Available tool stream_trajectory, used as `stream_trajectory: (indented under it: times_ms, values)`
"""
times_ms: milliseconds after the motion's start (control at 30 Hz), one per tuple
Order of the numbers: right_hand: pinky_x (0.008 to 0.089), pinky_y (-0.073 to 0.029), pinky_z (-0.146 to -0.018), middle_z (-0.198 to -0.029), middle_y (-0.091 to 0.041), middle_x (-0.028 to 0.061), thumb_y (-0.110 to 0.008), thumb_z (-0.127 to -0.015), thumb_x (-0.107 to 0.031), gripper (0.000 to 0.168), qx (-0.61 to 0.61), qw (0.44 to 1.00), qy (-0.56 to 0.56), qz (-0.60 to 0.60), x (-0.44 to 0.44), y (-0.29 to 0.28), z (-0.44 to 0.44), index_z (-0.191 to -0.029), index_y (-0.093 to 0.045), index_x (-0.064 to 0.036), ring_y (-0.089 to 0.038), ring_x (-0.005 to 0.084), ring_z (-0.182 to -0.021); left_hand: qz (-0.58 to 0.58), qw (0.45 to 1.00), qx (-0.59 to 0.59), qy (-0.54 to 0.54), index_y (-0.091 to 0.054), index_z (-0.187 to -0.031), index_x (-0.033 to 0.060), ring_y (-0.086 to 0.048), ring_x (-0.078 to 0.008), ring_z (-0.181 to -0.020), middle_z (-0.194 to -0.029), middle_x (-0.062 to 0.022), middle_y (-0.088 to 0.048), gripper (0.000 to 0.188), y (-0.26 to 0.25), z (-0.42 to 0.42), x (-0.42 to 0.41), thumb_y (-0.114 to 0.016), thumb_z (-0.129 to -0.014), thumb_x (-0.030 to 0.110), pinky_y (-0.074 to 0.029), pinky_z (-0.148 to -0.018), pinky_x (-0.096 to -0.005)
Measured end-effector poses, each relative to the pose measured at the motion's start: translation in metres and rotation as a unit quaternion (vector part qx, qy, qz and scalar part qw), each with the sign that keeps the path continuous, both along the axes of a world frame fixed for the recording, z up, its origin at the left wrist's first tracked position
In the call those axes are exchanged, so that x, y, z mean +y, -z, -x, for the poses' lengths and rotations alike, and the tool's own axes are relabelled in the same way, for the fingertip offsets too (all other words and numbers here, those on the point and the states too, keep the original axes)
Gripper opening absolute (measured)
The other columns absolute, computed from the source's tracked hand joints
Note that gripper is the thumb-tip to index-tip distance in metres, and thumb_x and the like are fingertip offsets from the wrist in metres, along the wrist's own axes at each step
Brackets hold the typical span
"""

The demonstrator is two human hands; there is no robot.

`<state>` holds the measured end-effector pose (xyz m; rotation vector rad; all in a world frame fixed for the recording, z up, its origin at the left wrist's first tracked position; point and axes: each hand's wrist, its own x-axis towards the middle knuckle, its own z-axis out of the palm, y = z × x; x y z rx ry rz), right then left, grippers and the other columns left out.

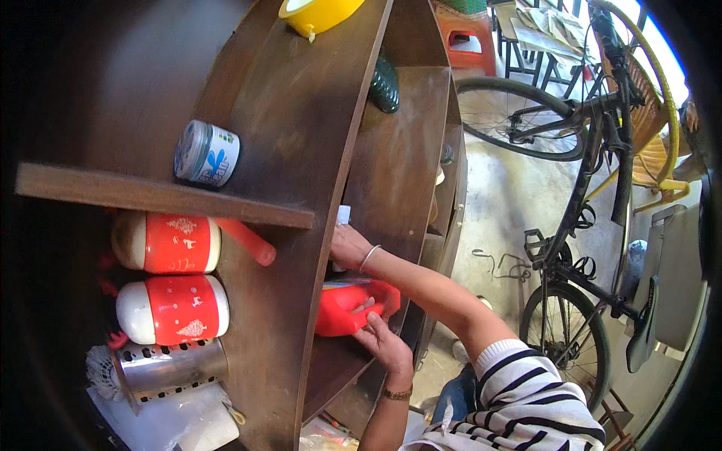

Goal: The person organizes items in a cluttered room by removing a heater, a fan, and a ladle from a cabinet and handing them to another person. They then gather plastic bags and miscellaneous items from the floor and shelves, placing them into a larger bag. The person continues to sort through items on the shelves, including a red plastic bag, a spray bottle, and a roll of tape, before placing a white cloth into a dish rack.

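My left hand [386, 341], with a dark wristband, grips the rim of a red plastic container or bag [344, 315] at a compartment of the dark wooden shelf unit [395, 152]. Its thumb lies outside and some fingers show through an opening. Flat blue and yellowish edges show at the red thing's top. Farther up, my right hand [352, 248], with a silver bangle, reaches into the same unit. Its fingers are partly hidden behind a shelf board, close to a small pale blue-white object [344, 215]. Whether it holds anything cannot be told.
Yellow tape [324, 14], a labelled jar [207, 153], red-and-white mugs or jars [180, 310] and a perforated metal holder [172, 369] stand in the shelves to the left. A dark green object [384, 87] lies above. On the right are a bicycle [581, 197] and an orange stool [474, 48].
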<state>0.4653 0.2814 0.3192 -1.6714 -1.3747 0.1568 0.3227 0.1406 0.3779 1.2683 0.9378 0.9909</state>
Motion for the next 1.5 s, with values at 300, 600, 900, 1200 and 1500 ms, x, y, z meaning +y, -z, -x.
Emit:
stream_trajectory:
  times_ms: [300,600,900,1200,1500]
  values:
    - [0.0408,-0.045,-0.085,-0.118,-0.049,0.0202,-0.071,-0.072,-0.024,0.090,0.095,0.995,0.006,0.007,-0.012,-0.030,0.004,-0.141,-0.016,-0.004,-0.052,0.0379,-0.101,-0.059,0.994,0.065,0.064,-0.021,-0.136,0.0039,-0.032,-0.0279,-0.128,-0.140,-0.0157,-0.027,0.047,-0.007,0.017,-0.011,-0.042,-0.096,0.018,-0.034,-0.103,-0.0456]
    - [0.0404,-0.044,-0.090,-0.128,-0.042,0.0218,-0.073,-0.070,-0.020,0.095,0.125,0.992,0.000,-0.004,-0.028,-0.040,-0.006,-0.141,-0.013,-0.005,-0.049,0.0390,-0.109,-0.021,0.982,0.147,0.121,-0.010,-0.142,0.0021,-0.016,-0.0299,-0.136,-0.148,-0.0155,-0.013,0.058,-0.023,0.043,-0.042,-0.041,-0.093,0.009,-0.023,-0.107,-0.0439]
    - [0.0414,-0.039,-0.095,-0.123,-0.048,0.0186,-0.072,-0.071,-0.020,0.070,0.158,0.979,0.091,-0.094,-0.059,-0.024,-0.060,-0.131,-0.037,-0.006,-0.046,0.0368,-0.112,0.014,0.966,0.173,0.191,-0.009,-0.142,0.0024,-0.017,-0.0311,-0.136,-0.148,-0.0184,-0.014,0.065,-0.014,0.060,-0.068,-0.047,-0.089,0.007,-0.022,-0.107,-0.0439]
    - [0.0435,-0.037,-0.098,-0.132,-0.036,0.0224,-0.079,-0.063,-0.024,0.098,0.149,0.871,0.463,-0.064,-0.005,-0.028,-0.227,-0.139,-0.021,-0.006,-0.037,0.0395,-0.121,0.013,0.948,0.262,0.183,-0.002,-0.142,0.0020,-0.016,-0.0286,-0.136,-0.148,-0.0163,-0.012,0.069,0.024,0.075,-0.039,-0.048,-0.091,0.007,-0.022,-0.109,-0.0371]
    - [0.0417,-0.051,-0.078,-0.129,-0.042,0.0099,-0.077,-0.064,-0.024,0.087,0.093,0.869,0.486,0.020,0.011,-0.008,-0.265,-0.136,-0.029,-0.017,-0.054,0.0326,-0.104,0.064,0.968,0.230,0.081,-0.010,-0.140,-0.0007,-0.024,-0.0281,-0.133,-0.145,-0.0186,-0.021,0.065,0.036,0.070,-0.031,-0.051,-0.091,0.010,-0.025,-0.107,-0.0367]
